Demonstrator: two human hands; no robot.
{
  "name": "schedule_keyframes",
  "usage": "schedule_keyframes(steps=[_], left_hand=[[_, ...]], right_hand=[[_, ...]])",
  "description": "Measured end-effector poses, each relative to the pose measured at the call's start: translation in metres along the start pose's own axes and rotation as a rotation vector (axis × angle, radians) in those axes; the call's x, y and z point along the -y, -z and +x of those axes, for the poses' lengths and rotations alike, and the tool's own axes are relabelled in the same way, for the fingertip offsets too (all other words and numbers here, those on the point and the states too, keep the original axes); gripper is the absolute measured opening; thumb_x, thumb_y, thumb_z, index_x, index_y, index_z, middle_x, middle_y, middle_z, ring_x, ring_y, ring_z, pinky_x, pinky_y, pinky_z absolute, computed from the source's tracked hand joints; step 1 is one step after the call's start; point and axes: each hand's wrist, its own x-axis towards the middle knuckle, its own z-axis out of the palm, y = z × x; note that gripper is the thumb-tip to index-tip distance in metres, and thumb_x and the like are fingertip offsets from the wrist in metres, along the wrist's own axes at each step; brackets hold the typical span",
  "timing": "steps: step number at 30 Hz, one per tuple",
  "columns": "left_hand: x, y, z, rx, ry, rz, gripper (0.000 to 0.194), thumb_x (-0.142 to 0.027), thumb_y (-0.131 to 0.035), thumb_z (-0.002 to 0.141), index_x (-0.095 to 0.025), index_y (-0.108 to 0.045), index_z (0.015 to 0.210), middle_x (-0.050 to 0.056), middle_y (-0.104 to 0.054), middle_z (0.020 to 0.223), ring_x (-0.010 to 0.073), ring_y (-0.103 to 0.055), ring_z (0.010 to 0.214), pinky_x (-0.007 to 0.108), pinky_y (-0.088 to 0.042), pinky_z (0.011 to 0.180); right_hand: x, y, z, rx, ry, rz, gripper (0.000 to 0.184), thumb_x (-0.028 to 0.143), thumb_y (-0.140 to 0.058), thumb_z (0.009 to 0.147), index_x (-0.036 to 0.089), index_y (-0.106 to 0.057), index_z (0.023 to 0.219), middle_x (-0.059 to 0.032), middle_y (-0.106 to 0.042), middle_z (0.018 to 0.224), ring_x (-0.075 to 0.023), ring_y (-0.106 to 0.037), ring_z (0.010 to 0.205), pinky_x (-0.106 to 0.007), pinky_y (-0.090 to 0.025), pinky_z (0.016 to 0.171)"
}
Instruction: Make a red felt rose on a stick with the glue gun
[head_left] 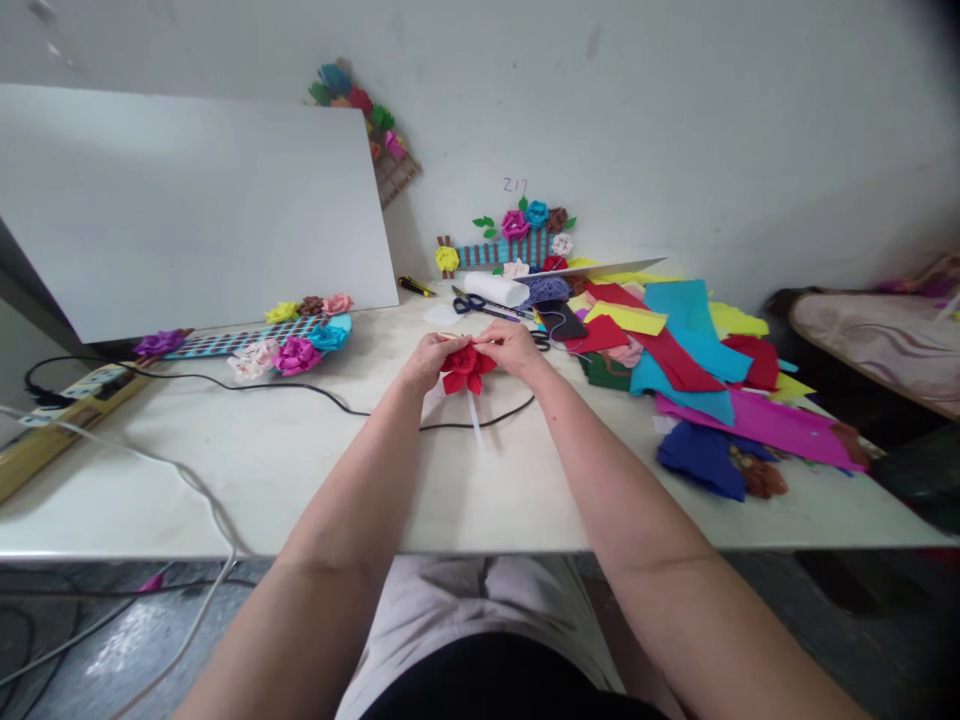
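A red paper flower is held up between my two hands over the middle of the table. My left hand grips its left side, fingers closed on the petals. On the other side my right hand pinches the upper right petals, thumb and fingers together. A pale strip hangs below the flower toward the tabletop. Just beyond my hands lie blue-handled scissors, a white roll and a bundle of purple cord.
Coloured crepe paper is heaped at the right. A flower-decorated woven piece lies at the left, near a white board. A black cable crosses the table. A power strip sits at the left edge; a yellow cutter lies behind.
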Motion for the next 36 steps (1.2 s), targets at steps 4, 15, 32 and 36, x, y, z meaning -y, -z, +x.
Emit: schedule_keyframes(steps=[4,15,32,36], left_hand=[[0.002,0.002,0.002,0.01,-0.005,0.01,0.037,-0.042,-0.082,0.056,-0.012,-0.062,0.053,0.002,-0.056,0.051,0.0079,-0.045,0.047,0.023,-0.029,0.049],[-0.001,0.002,0.0,0.045,-0.023,0.002,0.031,-0.038,-0.081,0.05,-0.012,-0.064,0.053,0.003,-0.058,0.054,0.0096,-0.047,0.05,0.024,-0.033,0.051],[-0.011,0.004,0.004,-0.033,0.0,-0.032,0.022,-0.029,-0.08,0.058,-0.014,-0.064,0.055,0.004,-0.062,0.057,0.0128,-0.053,0.053,0.026,-0.039,0.056],[-0.016,0.007,0.004,-0.036,0.029,-0.022,0.021,-0.027,-0.081,0.058,-0.014,-0.065,0.055,0.006,-0.065,0.059,0.0141,-0.055,0.054,0.027,-0.04,0.057]], right_hand=[[-0.001,0.003,-0.001,0.016,0.041,0.081,0.009,0.017,-0.066,0.072,0.016,-0.075,0.069,-0.0038,-0.067,0.073,-0.014,-0.059,0.067,-0.027,-0.045,0.065],[-0.017,0.007,0.002,0.136,0.112,0.064,0.02,0.013,-0.064,0.077,0.021,-0.079,0.087,-0.0029,-0.067,0.082,-0.013,-0.059,0.071,-0.027,-0.048,0.069],[-0.01,0.006,0.002,0.033,0.296,-0.301,0.024,0.026,-0.054,0.089,0.022,-0.076,0.097,-0.0069,-0.058,0.098,-0.0171,-0.056,0.084,-0.029,-0.046,0.075],[-0.002,0.003,-0.003,-0.009,0.284,-0.356,0.026,0.025,-0.05,0.09,0.024,-0.075,0.098,-0.0066,-0.06,0.103,-0.0161,-0.055,0.08,-0.028,-0.045,0.073]])
